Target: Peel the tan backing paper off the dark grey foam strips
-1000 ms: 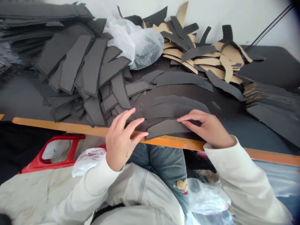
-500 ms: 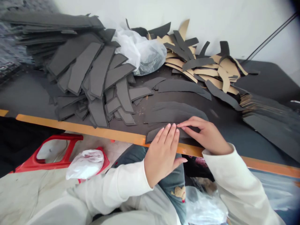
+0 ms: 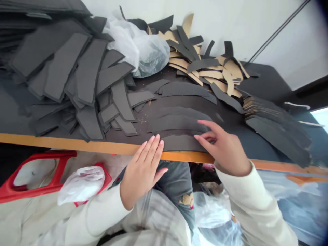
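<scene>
A curved dark grey strip (image 3: 180,142) lies along the table's orange front edge (image 3: 102,146). My left hand (image 3: 143,167) is flat and open, its fingertips resting at the strip's left end. At the strip's right part is my right hand (image 3: 222,145), with thumb and forefinger apart and nothing visible between them; its other fingers are curled. Just behind, more curved grey pieces (image 3: 176,122) overlap one another. Further back another few grey strips (image 3: 184,89) lie flat.
Many grey pieces (image 3: 87,68) are heaped at left. A clear plastic bag (image 3: 153,54) sits behind them. Tan and black strips (image 3: 212,66) pile up at the back, and a fanned stack (image 3: 276,136) lies at right. A red stool (image 3: 64,171) stands below.
My left hand has slid left along the front strip, uncovering its middle. My right thumb and forefinger have moved apart. The camera view has shifted to the right.
</scene>
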`<move>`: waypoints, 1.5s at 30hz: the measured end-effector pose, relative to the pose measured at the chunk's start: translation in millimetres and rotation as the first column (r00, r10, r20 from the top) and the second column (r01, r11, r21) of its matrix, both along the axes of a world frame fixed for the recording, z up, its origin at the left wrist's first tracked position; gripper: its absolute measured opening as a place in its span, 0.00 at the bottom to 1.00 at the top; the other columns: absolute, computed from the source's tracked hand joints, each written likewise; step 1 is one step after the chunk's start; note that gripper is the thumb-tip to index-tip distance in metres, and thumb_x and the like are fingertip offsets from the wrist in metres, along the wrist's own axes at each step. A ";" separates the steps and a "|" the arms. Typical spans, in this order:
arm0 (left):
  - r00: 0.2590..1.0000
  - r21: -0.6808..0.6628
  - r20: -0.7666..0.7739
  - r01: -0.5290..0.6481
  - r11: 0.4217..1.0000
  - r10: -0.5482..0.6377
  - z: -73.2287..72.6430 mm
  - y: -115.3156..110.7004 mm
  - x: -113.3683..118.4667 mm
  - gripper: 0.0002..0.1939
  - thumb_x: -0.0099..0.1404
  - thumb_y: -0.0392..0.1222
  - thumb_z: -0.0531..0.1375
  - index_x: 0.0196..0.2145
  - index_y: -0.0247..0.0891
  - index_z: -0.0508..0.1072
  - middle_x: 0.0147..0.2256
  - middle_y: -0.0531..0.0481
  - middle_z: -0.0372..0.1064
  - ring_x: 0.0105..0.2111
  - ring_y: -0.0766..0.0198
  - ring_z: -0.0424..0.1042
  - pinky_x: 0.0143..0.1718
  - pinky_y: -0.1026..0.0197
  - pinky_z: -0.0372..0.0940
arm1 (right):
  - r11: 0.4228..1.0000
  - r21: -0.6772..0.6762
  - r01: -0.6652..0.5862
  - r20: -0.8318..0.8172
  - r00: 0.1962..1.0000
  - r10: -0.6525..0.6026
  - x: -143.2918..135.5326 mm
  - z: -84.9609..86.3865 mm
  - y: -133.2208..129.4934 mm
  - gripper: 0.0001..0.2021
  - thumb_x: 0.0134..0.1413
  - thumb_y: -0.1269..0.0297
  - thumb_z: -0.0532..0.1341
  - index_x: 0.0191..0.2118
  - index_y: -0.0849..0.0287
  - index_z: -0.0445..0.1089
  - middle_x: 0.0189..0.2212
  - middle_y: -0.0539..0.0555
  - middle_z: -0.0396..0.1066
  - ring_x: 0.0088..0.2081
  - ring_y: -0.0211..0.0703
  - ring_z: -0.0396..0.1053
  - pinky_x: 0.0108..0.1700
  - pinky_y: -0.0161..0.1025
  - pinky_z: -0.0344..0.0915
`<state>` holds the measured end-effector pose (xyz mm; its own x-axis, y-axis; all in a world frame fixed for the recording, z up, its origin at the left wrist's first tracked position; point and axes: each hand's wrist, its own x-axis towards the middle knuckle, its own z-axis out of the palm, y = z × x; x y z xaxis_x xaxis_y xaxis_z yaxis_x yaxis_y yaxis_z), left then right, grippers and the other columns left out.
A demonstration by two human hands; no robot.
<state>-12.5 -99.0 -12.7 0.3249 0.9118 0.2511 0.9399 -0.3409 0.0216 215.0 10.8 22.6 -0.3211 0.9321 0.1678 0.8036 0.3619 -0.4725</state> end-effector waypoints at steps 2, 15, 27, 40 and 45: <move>1.000 0.022 0.002 0.019 1.000 -0.019 -2.5 1.3 -1.7 0.33 0.72 0.51 0.51 0.65 0.23 0.56 0.66 0.35 0.52 0.65 0.48 0.57 0.64 0.50 0.54 | 0.982 0.162 0.096 0.081 0.991 -0.111 -6.1 6.8 -13.9 0.20 0.60 0.59 0.60 0.57 0.55 0.66 0.27 0.50 0.78 0.25 0.42 0.73 0.27 0.36 0.64; 0.965 0.115 0.219 0.120 0.986 -0.143 0.0 -4.9 36.4 0.25 0.65 0.44 0.61 0.59 0.49 0.64 0.67 0.34 0.50 0.67 0.43 0.51 0.62 0.44 0.57 | 0.886 -0.458 -0.071 -0.432 0.889 -0.152 -9.7 4.9 -14.8 0.20 0.50 0.55 0.65 0.48 0.56 0.67 0.30 0.50 0.75 0.24 0.36 0.70 0.25 0.33 0.68; 0.987 -0.034 0.145 0.071 0.997 -0.065 -2.7 4.3 44.7 0.35 0.61 0.47 0.66 0.62 0.52 0.58 0.68 0.31 0.44 0.66 0.38 0.50 0.61 0.42 0.59 | 0.874 -0.444 -0.196 -0.567 0.817 -0.105 -33.3 17.2 -14.9 0.15 0.49 0.59 0.66 0.42 0.56 0.66 0.26 0.47 0.70 0.24 0.34 0.66 0.25 0.31 0.63; 0.933 -0.061 0.184 0.324 0.944 -0.309 2.6 4.7 7.1 0.33 0.65 0.43 0.60 0.64 0.32 0.55 0.68 0.24 0.42 0.68 0.38 0.42 0.64 0.40 0.54 | 0.922 -0.388 0.022 -0.170 0.981 -0.095 -19.8 10.2 -19.1 0.17 0.51 0.61 0.65 0.47 0.53 0.65 0.30 0.47 0.78 0.24 0.38 0.74 0.28 0.35 0.67; 0.952 -0.061 0.129 0.288 0.956 -0.278 1.2 6.5 7.6 0.37 0.68 0.48 0.55 0.65 0.18 0.50 0.67 0.24 0.45 0.68 0.41 0.45 0.65 0.44 0.52 | 0.977 -0.212 0.037 -0.079 0.995 -0.055 -25.4 7.3 -28.8 0.16 0.52 0.66 0.65 0.47 0.54 0.66 0.29 0.46 0.78 0.25 0.38 0.75 0.32 0.34 0.68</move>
